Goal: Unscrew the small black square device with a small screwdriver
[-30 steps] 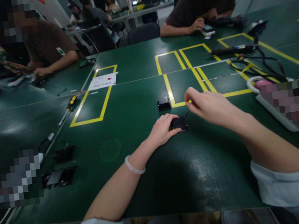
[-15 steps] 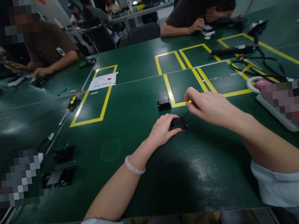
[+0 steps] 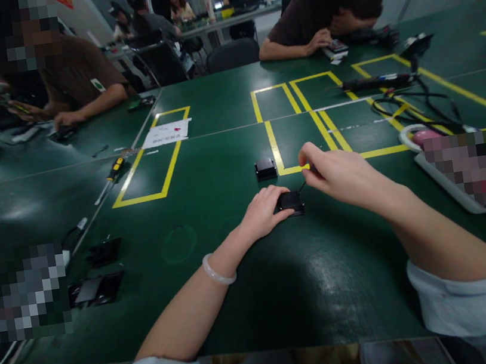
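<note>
A small black box-like part (image 3: 291, 201) lies on the green table, and my left hand (image 3: 266, 211) grips it from its left side, thumb along the near edge. My right hand (image 3: 325, 169) is closed around a thin dark tool (image 3: 302, 186), its handle hidden in the fingers; it looks like a screwdriver shaft. The shaft slants down to the far right corner of the black part. Just beyond my left hand sits a second black box-like part (image 3: 265, 169), touched by neither hand.
Yellow tape (image 3: 169, 171) marks rectangles on the table (image 3: 242, 302). A yellow-and-black screwdriver (image 3: 115, 169) and a paper sheet (image 3: 167, 133) lie to the left, black parts (image 3: 96, 289) nearer me. Cables (image 3: 431, 104) and a corded black tool (image 3: 376, 83) lie right. Co-workers sit across.
Almost nothing differs. Both hands keep their hold on the black part and the thin tool; the whole view has shifted very slightly.
</note>
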A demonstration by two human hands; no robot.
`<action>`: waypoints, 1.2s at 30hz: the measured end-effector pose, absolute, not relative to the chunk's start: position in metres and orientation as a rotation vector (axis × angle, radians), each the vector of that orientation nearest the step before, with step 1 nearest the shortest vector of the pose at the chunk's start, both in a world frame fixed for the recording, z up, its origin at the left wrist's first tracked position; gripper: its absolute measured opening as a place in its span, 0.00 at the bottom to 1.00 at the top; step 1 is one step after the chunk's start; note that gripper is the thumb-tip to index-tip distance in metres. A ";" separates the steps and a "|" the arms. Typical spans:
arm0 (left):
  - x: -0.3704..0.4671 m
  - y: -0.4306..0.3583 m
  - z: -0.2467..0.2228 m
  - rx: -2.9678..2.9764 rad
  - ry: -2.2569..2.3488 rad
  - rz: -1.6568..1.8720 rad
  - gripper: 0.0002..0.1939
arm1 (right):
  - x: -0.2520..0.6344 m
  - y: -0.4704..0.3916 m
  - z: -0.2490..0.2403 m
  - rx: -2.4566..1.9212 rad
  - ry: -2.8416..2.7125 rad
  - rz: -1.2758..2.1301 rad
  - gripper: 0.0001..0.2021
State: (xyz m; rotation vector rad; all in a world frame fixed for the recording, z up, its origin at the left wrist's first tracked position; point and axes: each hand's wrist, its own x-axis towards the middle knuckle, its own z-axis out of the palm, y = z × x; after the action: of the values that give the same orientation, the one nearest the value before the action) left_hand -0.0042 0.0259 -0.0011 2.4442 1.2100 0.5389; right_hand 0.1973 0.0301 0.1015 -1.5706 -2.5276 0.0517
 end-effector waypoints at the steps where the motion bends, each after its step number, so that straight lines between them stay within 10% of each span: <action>1: -0.004 0.026 -0.001 2.443 1.209 0.541 0.18 | 0.197 0.030 0.102 -1.569 -2.521 0.054 0.11; 36: -0.004 0.026 0.000 2.446 1.202 0.538 0.19 | 0.197 0.031 0.099 -1.572 -2.528 -0.036 0.11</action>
State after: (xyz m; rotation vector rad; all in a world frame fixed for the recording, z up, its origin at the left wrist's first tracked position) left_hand -0.0036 0.0257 0.0005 2.4459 1.2018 0.5380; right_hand 0.1974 0.0313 0.0990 -1.5717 -2.5283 -0.0364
